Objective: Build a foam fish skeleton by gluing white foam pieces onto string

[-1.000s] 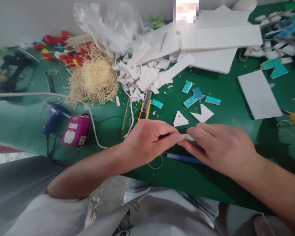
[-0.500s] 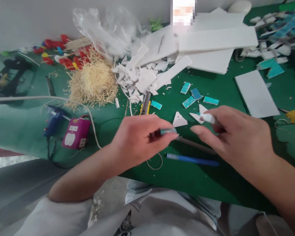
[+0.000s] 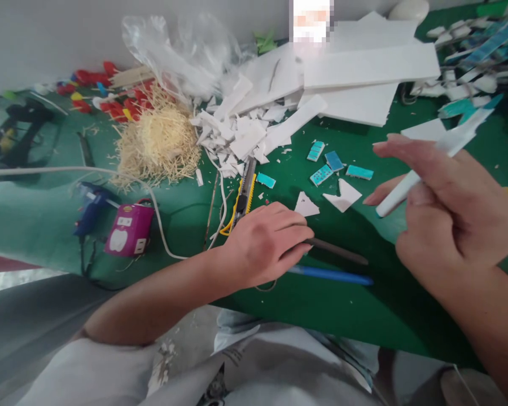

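A white marker (image 3: 410, 183) with a teal tip slants across my right hand (image 3: 457, 208), which is shut on it above the right side of the green table. Low on the table, my left hand (image 3: 271, 242) is palm down with its fingers bent together. What lies under those fingertips is hidden. They cover the near ends of a brown stick (image 3: 342, 251) and a blue pen (image 3: 334, 275). Two white foam cutouts (image 3: 342, 195) lie between the hands. Behind them are several small teal-painted pieces (image 3: 322, 175).
A yellow box cutter (image 3: 245, 192) lies behind my left hand. To the left are a blue glue gun (image 3: 93, 206), a magenta power adapter (image 3: 130, 228) and a white cable (image 3: 156, 197). Shredded straw (image 3: 165, 132), foam scraps (image 3: 248, 135) and white foam sheets (image 3: 364, 67) fill the back.
My right hand has lifted and moved right with the marker, turning it so its far end points up. My left hand has lowered to the table; the teal-and-clear thing in its fingers no longer shows.
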`<move>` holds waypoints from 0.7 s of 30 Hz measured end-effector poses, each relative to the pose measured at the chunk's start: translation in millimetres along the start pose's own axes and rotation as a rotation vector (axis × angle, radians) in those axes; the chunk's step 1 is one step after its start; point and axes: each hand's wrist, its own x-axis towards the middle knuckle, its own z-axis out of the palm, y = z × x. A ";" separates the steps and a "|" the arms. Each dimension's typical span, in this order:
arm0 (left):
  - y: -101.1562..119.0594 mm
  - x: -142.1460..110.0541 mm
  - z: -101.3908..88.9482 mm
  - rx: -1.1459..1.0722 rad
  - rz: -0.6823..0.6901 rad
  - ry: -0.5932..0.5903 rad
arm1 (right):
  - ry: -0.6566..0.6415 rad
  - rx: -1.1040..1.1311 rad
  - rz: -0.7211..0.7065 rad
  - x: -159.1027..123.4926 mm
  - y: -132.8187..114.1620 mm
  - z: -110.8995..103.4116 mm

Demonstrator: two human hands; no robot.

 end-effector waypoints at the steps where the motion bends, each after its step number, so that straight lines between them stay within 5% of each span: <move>1: -1.1 0.7 2.8 0.022 0.032 -0.003 | 0.004 0.037 -0.004 -0.5 1.1 0.7; 10: 3.8 2.5 11.8 0.062 0.227 -0.034 | -0.134 -0.083 -0.002 6.7 -3.4 0.8; 14: -3.5 10.8 9.9 0.264 0.017 0.074 | -0.113 -0.084 0.066 9.4 -2.5 3.0; 17: -11.2 21.3 11.3 0.442 -0.108 -0.051 | -0.008 0.004 0.211 10.7 -1.3 5.1; 21: -16.5 27.9 15.1 0.411 -0.103 -0.166 | 0.072 0.196 0.273 13.4 -1.8 9.8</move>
